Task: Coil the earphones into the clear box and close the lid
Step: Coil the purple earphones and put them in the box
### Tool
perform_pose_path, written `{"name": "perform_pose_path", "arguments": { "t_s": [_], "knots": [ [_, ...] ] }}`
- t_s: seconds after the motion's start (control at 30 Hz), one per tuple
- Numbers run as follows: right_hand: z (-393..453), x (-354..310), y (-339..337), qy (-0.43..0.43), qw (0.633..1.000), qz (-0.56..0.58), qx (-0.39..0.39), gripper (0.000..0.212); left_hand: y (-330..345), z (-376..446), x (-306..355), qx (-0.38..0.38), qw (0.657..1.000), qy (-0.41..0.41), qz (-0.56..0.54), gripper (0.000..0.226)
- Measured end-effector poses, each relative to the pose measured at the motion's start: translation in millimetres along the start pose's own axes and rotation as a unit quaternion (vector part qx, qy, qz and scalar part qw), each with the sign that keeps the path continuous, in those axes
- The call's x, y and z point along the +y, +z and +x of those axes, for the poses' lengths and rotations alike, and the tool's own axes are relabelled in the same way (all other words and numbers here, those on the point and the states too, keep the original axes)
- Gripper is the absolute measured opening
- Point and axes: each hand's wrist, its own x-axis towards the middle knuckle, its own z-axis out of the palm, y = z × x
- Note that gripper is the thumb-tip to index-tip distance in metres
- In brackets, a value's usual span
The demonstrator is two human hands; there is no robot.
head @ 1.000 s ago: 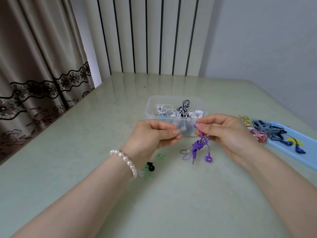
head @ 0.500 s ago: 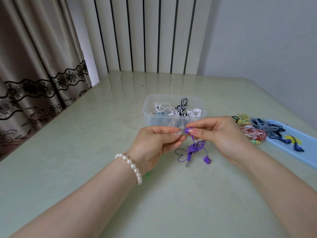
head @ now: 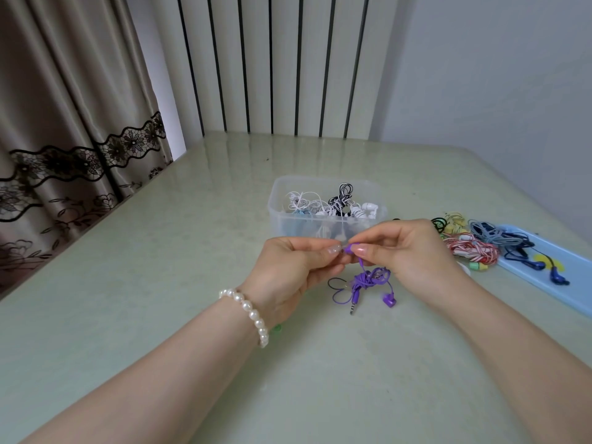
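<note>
We are now pinching one purple earbud between both hands, left hand (head: 298, 267) having closed in on right hand (head: 407, 251); the purple earphones (head: 368, 280) are dangling tangled just above the worktop (head: 160, 283), in front of the open clear box (head: 278, 216), not yet coiled.

Purple earphones (head: 368, 278), pale-blue lid (head: 551, 270)

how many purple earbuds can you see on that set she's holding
2: one purple earbud pinched between left hand and right hand, the other dangling just above the table.
</note>
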Motion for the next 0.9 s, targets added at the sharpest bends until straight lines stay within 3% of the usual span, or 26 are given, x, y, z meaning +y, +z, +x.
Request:
{"name": "perform_pose_path", "arguments": {
  "t_s": [0.9],
  "knots": [
    [2.0,0.0,0.9,0.045,0.999,0.026,0.005,0.017,2.3,-3.2,1.6,-0.03,0.999,-0.007,0.029,0.026]
  ]
}}
